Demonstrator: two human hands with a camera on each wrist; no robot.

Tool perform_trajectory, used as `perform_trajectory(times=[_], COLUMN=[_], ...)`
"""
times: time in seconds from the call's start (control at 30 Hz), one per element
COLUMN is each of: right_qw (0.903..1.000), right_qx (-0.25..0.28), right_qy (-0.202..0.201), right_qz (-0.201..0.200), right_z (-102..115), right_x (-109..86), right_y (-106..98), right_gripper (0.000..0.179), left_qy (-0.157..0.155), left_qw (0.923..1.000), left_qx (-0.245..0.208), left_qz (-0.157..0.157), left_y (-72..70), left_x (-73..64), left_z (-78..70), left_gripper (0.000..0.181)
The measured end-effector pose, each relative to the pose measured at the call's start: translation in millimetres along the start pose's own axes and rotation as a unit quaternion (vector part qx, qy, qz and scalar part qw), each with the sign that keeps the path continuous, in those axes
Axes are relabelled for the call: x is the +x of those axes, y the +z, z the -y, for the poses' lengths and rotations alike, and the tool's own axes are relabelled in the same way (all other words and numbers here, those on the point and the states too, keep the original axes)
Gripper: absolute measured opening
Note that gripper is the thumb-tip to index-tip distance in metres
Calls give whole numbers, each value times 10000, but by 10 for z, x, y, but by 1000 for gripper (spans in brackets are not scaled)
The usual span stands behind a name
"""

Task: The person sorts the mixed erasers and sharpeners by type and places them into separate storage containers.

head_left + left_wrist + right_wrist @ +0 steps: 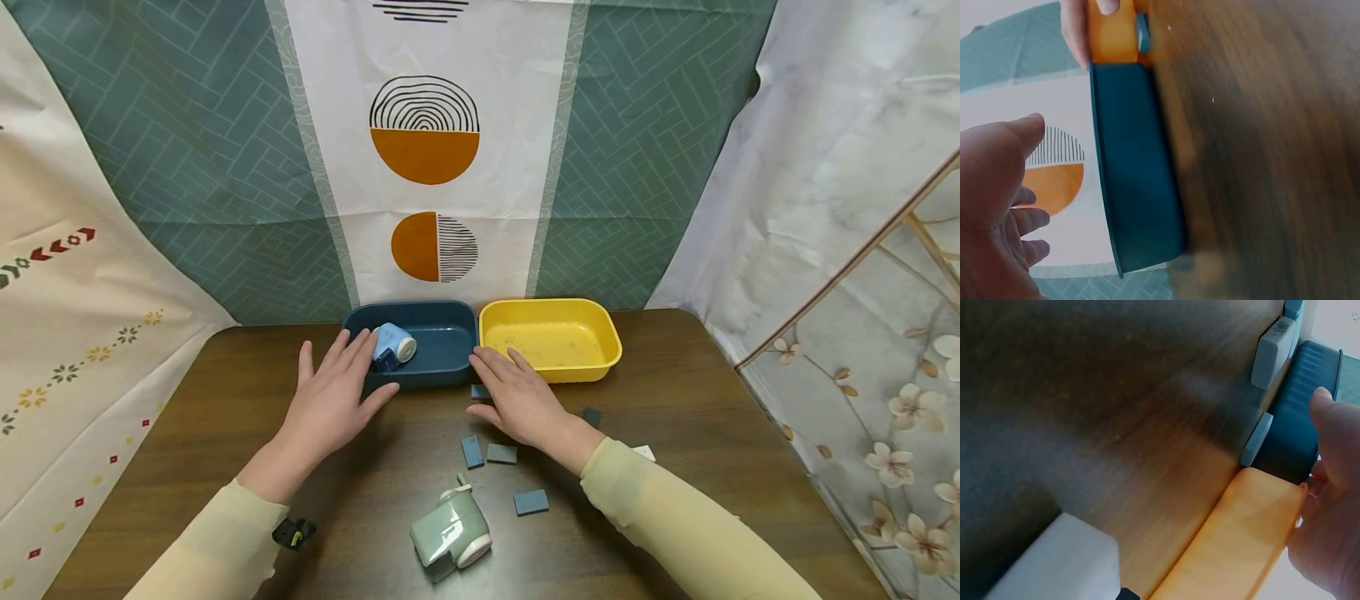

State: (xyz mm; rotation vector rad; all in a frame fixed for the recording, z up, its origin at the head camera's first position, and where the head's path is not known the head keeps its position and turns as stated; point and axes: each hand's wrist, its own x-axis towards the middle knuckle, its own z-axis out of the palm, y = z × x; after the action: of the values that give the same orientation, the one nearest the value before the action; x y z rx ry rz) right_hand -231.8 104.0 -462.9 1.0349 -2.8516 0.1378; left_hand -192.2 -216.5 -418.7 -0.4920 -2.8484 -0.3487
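My left hand (333,400), fingers spread and straight, is over the front left part of the dark blue bin (442,379). A light blue object (393,340) with a white round end lies in that bin beside a small dark blue block (387,361). With straight fingers, my right hand (521,400) reaches to the front left corner of the yellow bin (585,374), where the two bins meet. A blue-grey tile (480,392) shows partly behind its fingers. Neither hand holds anything.
On the brown table (247,400), nearer me, lie a blue tile (472,452), a grey tile (502,453) and another blue tile (531,502). A glossy green object (450,529) with white round parts stands in front. A dark tile (592,417) and white piece (644,452) lie by my right forearm.
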Motion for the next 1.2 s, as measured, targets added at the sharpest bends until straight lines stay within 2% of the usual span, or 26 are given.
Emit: perform_trajectory(times=[0.67, 1.0, 1.2], right_qw=[9999, 9998, 9999], right_qx=[-101, -149, -148], right_qy=[12, -20, 50], right_qz=[-59, -143, -9], right_z=[12, 20, 21], right_x=[-6, -7, -4], right_y=[1, 2, 4], right_gripper=[85, 85, 85], left_qy=[425, 555, 604], left_qw=[9987, 9982, 9979], left_qx=[167, 179, 230], left_qz=[-228, -113, -39], left_y=[-55, -23, -20], left_x=[-297, -417, -482], left_z=[-258, -339, -393], left_gripper=[88, 89, 89])
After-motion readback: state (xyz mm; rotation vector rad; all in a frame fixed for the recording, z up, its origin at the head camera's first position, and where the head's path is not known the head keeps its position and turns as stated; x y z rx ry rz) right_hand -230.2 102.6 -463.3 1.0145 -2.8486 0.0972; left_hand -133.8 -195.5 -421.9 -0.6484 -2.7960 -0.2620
